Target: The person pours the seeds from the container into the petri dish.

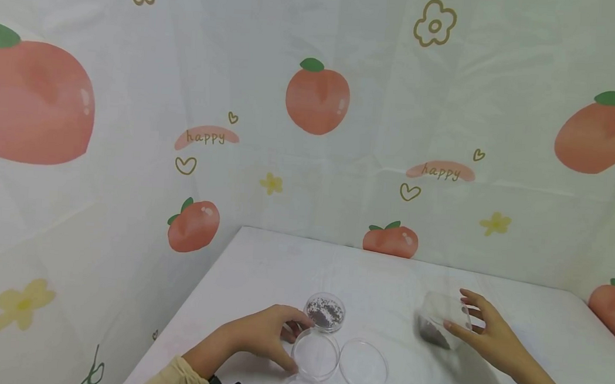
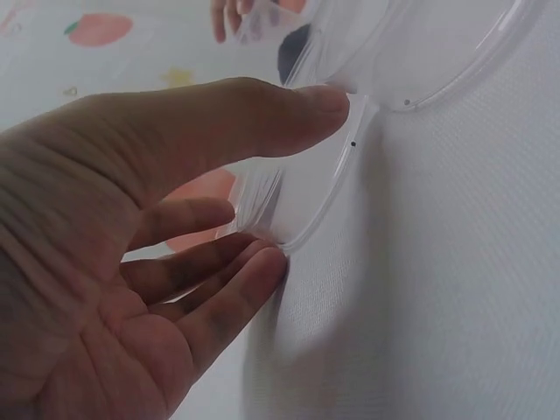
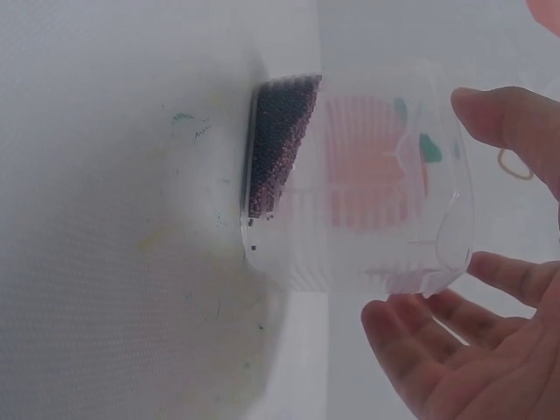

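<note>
Dish (image 1: 316, 354) pinched in parted left grip (image 1: 268, 333), bead tub (image 1: 436, 322) held within wide right grip (image 1: 491, 342)

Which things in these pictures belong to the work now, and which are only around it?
Likely part of the work: clear box holding dark grains; grain-strewn dish; clear dishes; left hand; right hand.
Likely only around it: white tabletop; fruit-print backdrop.

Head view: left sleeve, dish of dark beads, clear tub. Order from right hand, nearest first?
1. Clear tub: at the right hand, between thumb and fingers.
2. Dish of dark beads: left of the tub.
3. Left sleeve: picture's lower left.
</note>
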Available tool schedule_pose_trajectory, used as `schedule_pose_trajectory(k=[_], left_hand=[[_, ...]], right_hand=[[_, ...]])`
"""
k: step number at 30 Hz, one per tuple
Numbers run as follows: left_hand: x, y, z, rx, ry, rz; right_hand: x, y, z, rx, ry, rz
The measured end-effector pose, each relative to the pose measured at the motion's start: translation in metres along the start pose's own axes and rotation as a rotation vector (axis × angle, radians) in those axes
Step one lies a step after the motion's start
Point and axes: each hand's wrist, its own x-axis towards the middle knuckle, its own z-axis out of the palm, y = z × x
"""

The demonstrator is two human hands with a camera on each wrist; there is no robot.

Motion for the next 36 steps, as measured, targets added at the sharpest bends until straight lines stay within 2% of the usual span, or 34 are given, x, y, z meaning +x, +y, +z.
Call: schedule_pose_trajectory(k=[9, 15, 21, 26, 36], left_hand=[[-0.003, 0.006, 0.0, 0.027, 0.0, -0.004], [-0.003, 0.011, 0.001, 0.037, 0.004, -0.006], [0.001, 0.003, 0.003, 0.069, 0.006, -0.006], [0.003, -0.004, 0.003, 0.067, 0.004, 0.009], [0.002, -0.006, 0.003, 0.081, 0.002, 0.027]], right_hand=[[0.001, 0.007, 0.003, -0.007, -0.028, -0.009], [-0.002, 0.003, 0.003, -0.003, -0.026, 0.004], [-0.002, 0.002, 0.003, 0.0, -0.022, 0.008], [-0.002, 0.004, 0.002, 0.007, -0.052, 0.037], [-0.004, 0.006, 0.003, 0.034, -0.095, 0.07]])
